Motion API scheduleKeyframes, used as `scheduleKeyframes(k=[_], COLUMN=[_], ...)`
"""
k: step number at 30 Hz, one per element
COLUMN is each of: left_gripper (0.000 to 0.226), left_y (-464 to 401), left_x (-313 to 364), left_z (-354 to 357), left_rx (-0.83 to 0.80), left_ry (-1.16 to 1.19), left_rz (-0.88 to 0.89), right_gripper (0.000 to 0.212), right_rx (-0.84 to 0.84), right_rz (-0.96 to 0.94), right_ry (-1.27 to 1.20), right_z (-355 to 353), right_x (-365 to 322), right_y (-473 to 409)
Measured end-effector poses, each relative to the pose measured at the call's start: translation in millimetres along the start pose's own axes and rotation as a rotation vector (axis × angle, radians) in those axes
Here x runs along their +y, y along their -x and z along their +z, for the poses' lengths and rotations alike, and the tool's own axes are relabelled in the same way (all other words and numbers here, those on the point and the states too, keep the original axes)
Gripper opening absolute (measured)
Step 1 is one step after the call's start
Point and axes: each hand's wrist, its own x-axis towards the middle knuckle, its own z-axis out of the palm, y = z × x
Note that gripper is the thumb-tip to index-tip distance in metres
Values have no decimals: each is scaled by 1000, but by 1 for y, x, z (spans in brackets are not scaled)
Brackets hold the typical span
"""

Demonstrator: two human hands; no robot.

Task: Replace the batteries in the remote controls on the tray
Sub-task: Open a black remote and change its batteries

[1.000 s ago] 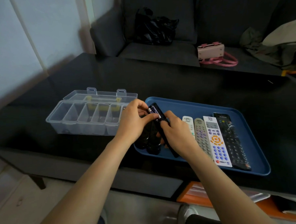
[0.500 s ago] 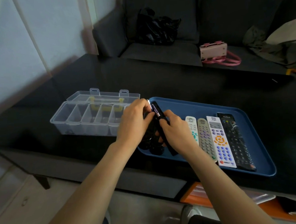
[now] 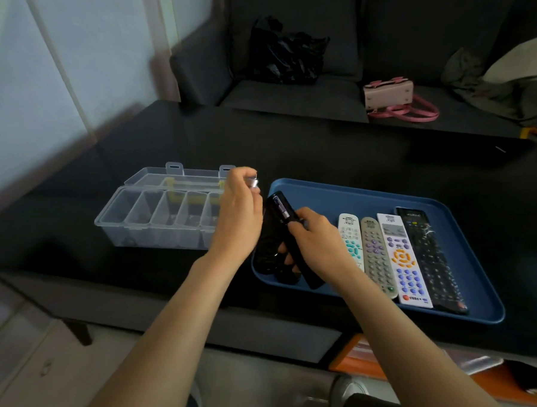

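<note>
My right hand (image 3: 317, 238) grips a black remote (image 3: 289, 230) back side up over the left end of the blue tray (image 3: 354, 195). Its battery bay is open and one battery still shows inside. My left hand (image 3: 238, 214) is lifted just left of the remote and pinches a small battery (image 3: 254, 182) at its fingertips. More black remotes (image 3: 265, 253) lie under my hands on the tray. Several light and dark remotes (image 3: 400, 258) lie side by side to the right.
A clear compartment box (image 3: 162, 215) with its lid open stands on the black table left of the tray. A dark sofa behind holds a black bag (image 3: 284, 56), a pink handbag (image 3: 389, 94) and clothes. Orange items lie on the floor at lower right.
My left hand has lifted up and to the left, away from the remote, with a battery pinched in its fingers. My right hand keeps hold of the remote.
</note>
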Motion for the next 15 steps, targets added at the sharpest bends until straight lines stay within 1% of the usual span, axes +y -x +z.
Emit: scheduleKeyframes(k=[2,4,9,12,15], left_gripper=[25,27,46,49,45], left_y=[1,1,0,0,3], left_x=[1,1,-3,-2,0], left_z=[-1,0,2,3,3], left_rx=[-48,-93,-203,-203,-175], left_ry=[-11,-23,-124,-161,-208], left_rz=[-26,-15,69,111,171], right_gripper=[15,14,16,17,18], right_rx=[3,9,11,38,59], right_rz=[31,41,34,-6,-45], right_ry=[-56,-78,-76,-18,59], right_z=[-1,-2,-2,-3,-1], right_x=[0,0,0,0,-1], right_y=[-1,-1,0,1,1])
